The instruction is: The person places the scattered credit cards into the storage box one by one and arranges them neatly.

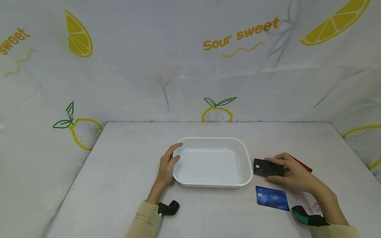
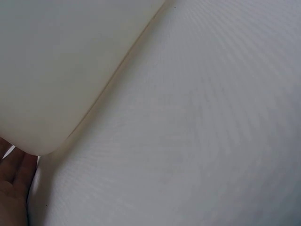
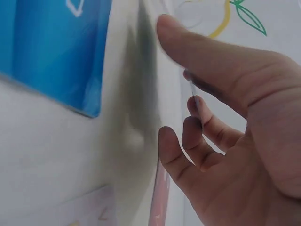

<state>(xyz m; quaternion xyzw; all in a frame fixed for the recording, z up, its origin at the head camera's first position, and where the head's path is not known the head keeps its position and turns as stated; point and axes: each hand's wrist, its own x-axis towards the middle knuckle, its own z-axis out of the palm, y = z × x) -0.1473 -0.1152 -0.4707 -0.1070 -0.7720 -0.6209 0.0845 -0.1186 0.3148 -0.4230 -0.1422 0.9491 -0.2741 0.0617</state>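
Observation:
My left hand (image 1: 167,165) holds the left end of a white rectangular dish (image 1: 249,158), thumb and a finger reaching over its rim. In the left wrist view the dish's pale side (image 2: 70,61) covers part of those fingers (image 2: 19,167). To the right of the dish, my right hand (image 1: 293,172) pinches a black VIP card (image 1: 266,168) between thumb and fingers. The right wrist view shows that card edge-on within the hand (image 3: 235,113). A blue VIP card (image 1: 272,197) lies on the table just below, nearer me.
A red flat item (image 1: 302,163) sits behind the right hand, partly hidden. Pinkish printed paper (image 1: 311,201) lies under the right forearm, mostly covered. The white table (image 1: 128,148) meets a lemon-print cloth (image 1: 128,66) at its back edge.

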